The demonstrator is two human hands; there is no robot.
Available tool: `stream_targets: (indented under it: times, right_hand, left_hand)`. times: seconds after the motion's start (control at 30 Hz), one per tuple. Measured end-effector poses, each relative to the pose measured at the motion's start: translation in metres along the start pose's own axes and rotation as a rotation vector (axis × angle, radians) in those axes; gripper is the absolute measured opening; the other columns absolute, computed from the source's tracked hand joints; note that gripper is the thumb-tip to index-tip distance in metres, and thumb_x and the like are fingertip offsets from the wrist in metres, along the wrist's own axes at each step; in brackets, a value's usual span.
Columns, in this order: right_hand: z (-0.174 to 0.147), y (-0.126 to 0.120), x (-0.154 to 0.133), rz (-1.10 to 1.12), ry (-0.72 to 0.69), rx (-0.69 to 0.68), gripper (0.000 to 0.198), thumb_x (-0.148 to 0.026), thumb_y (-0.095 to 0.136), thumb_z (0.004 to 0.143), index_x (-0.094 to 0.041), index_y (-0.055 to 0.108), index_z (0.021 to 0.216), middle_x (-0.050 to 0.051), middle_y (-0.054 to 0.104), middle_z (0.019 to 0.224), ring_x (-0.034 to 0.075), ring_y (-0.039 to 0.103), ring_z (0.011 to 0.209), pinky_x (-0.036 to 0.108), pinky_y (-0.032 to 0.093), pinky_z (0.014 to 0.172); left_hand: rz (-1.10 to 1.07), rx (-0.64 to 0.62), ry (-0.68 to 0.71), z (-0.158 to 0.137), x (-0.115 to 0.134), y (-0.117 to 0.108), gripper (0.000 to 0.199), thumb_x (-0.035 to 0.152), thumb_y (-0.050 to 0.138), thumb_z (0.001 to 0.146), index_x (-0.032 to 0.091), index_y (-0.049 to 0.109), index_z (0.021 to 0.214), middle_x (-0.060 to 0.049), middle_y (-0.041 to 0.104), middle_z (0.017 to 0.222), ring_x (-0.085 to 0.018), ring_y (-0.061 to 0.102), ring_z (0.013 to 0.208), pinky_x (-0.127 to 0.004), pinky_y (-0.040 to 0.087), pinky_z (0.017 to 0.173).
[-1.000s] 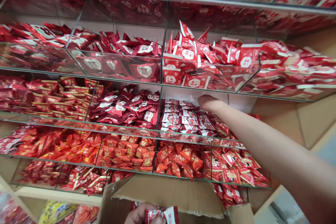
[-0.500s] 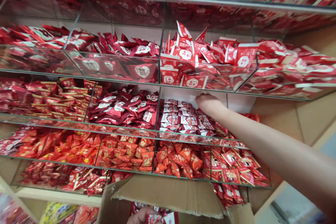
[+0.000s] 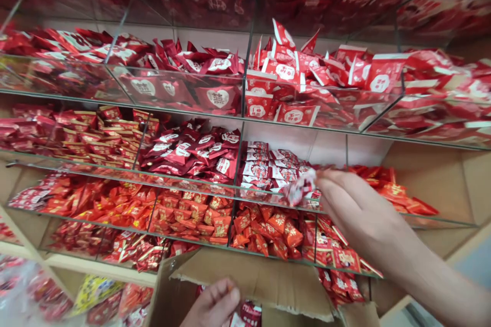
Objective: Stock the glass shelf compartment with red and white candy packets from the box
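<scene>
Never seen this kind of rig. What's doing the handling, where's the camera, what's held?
No machine: one person's bare hands, all filmed by one head-worn camera looking forward and down. Ahead stands wooden shelving with clear fronts, its compartments full of shiny red and orange packets. The right hand pinches a blurred red-and-white wrapped packet. The left hand is at an open brown cardboard box; whether it grips anything is unclear.
</scene>
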State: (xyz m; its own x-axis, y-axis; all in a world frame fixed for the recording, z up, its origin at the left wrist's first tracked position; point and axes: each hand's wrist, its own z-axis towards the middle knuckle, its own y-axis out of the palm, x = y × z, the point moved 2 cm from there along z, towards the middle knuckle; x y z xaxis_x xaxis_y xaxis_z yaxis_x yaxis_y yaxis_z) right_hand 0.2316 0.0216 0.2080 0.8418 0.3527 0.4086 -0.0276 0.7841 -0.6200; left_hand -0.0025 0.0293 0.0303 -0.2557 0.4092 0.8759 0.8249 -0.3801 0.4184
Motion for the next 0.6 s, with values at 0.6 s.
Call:
stream_targets:
  times: [0.6]
  right_hand:
    - [-0.065,0.053,-0.092,1.499,0.911,-0.024,0.022,-0.032,0.053,0.084,-0.026,0.052,0.106,0.005,0.067,0.103,0.015,0.064,0.090,0.024,0.054,0.076]
  left_hand:
    - [0.023,0.007,0.212,0.009,0.030,0.074,0.030,0.044,0.064,0.073,0.016,0.054,0.070,0.004,0.052,0.063,-0.008,0.041,0.057,-0.022,0.036,0.059]
